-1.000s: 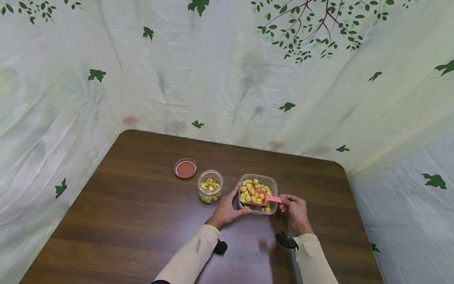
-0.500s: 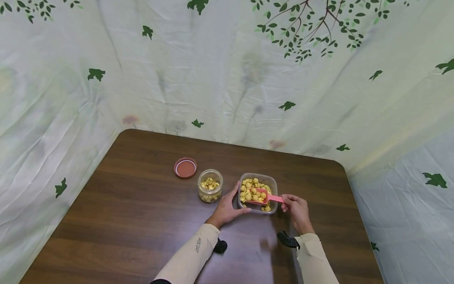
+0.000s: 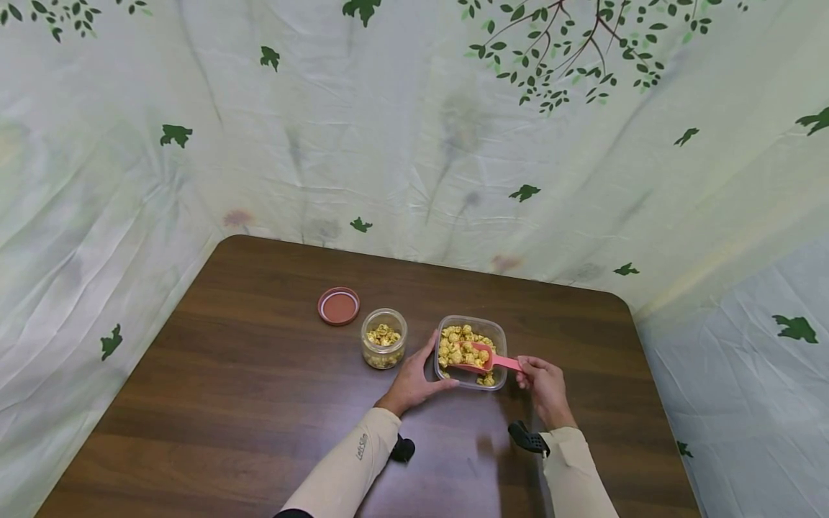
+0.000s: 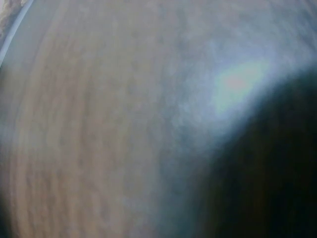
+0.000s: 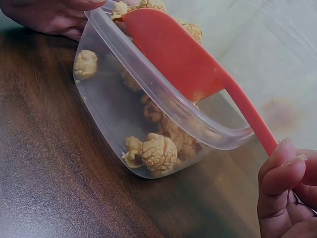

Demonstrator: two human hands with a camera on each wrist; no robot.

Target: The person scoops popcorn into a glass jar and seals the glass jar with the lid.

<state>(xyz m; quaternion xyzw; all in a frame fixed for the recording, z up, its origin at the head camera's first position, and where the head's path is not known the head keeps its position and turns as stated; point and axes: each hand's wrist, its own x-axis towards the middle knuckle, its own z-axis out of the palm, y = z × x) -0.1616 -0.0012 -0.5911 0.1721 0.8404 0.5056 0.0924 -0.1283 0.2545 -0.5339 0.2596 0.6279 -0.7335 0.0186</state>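
A clear plastic food container [image 3: 497, 332] holding caramel popcorn [image 3: 461, 335] stands on the wooden table. My left hand [image 3: 411, 383] grips its left side, thumb at the near edge and fingers along the far left. With my right hand [image 3: 542, 385] I pinch the handle end of a pink-red scoop [image 5: 173, 54]. The scoop is loaded with popcorn and sits at the level of the container's rim in the right wrist view. Below it, loose popcorn pieces [image 5: 158, 152] lie on the container's bottom. The left wrist view shows mostly blurred tabletop [image 4: 89, 124].
Left of the container stands an open clear jar [image 3: 383, 358], partly filled with popcorn. A reddish-brown round lid [image 3: 339, 307] lies behind it to the left. Leaf-printed white cloth [image 3: 401, 129] hangs around the table's [image 3: 227, 374] back and sides.
My right hand has shifted slightly to the right and drawn the loaded scoop with it, raising it a little. My left hand keeps its place on the container.
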